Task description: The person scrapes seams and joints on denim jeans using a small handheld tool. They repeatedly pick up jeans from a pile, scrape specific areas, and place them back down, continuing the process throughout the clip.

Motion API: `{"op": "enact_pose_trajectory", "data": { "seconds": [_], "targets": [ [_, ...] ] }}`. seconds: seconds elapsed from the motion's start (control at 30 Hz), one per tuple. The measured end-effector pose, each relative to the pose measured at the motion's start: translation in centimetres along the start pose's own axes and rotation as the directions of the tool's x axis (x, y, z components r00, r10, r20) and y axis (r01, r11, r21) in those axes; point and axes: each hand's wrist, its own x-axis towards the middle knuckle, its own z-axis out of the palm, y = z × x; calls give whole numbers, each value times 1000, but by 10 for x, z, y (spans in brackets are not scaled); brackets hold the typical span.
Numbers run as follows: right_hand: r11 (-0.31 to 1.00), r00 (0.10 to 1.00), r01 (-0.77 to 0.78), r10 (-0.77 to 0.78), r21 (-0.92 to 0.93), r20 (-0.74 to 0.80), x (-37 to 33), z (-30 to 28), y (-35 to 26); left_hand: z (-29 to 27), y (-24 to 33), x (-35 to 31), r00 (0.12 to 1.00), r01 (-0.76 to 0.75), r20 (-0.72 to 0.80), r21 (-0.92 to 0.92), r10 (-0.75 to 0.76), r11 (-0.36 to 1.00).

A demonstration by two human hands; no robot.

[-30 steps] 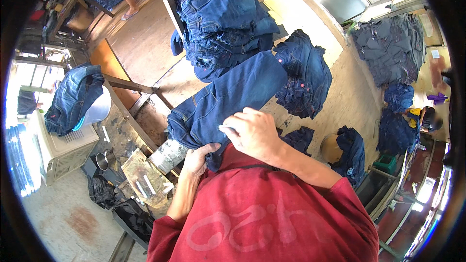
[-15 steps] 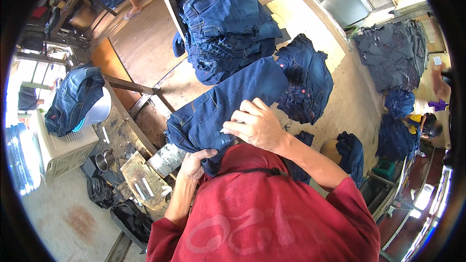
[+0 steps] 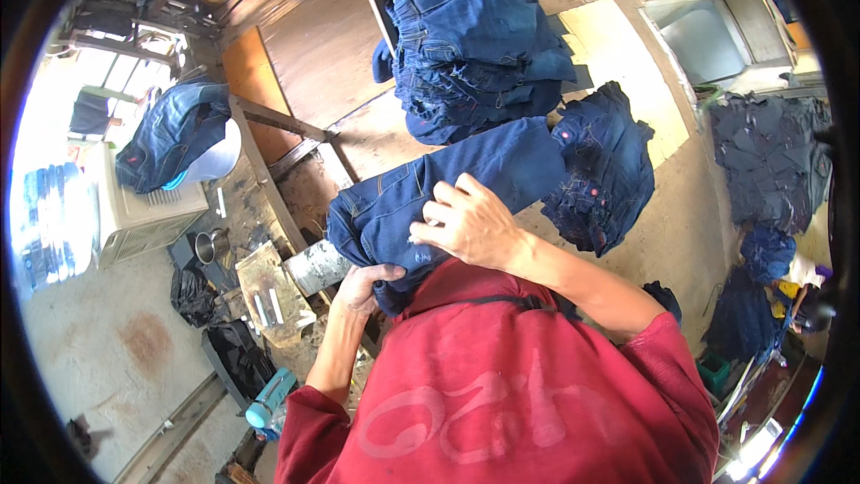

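A pair of dark blue jeans (image 3: 448,170) lies stretched in front of me, part of it drawn over a pale, scuffed cylinder (image 3: 315,267). My left hand (image 3: 365,287) grips the near edge of the denim, thumb on top and fingers beneath. Over the same part, my right hand (image 3: 472,226) is closed in a pinch. A small whitish tip shows at its fingertips, too little to name. Just beside those fingertips is a pale worn patch (image 3: 421,257) on the fabric.
A tall stack of jeans (image 3: 475,36) stands beyond, with another denim pile (image 3: 602,170) to its right. On the left, white sticks (image 3: 268,306) lie on a worn board near a metal mug (image 3: 212,246). Dark cloth pieces (image 3: 775,161) are heaped far right. Other people appear at the edges.
The view has shifted, so the surroundings sit differently in it. Both hands keep nearly the same hold and place on the jeans. A turquoise object has come into view at lower left.
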Motion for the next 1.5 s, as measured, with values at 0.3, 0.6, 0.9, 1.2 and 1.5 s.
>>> {"op": "enact_pose_trajectory", "data": {
  "seconds": [0.3, 0.6, 0.9, 1.2, 1.5],
  "targets": [
    [647, 699, -644, 715, 408, -31, -60, 6, 109, -18, 41, 16, 465, 449, -668, 743, 581, 496],
    [900, 898, -429, 434, 74, -68, -178, 51, 152, 105, -82, 137, 465, -209, 473, 880, 749, -426],
    [963, 960, -262, 253, -62, -121, -194, 41, 180, 92, -89, 159, 529, -248, 488, 871, 694, -424],
    [847, 847, -466, 511, 257, -147, -197, 33, 150, 178, -118, 154, 869, -102, -140, 888, 475, 449],
    [383, 419, -906, 867, 178, 270, -193, 19, 135, 178, -120, 134, 970, -51, -210, 320, 123, 946]
  ]
}}
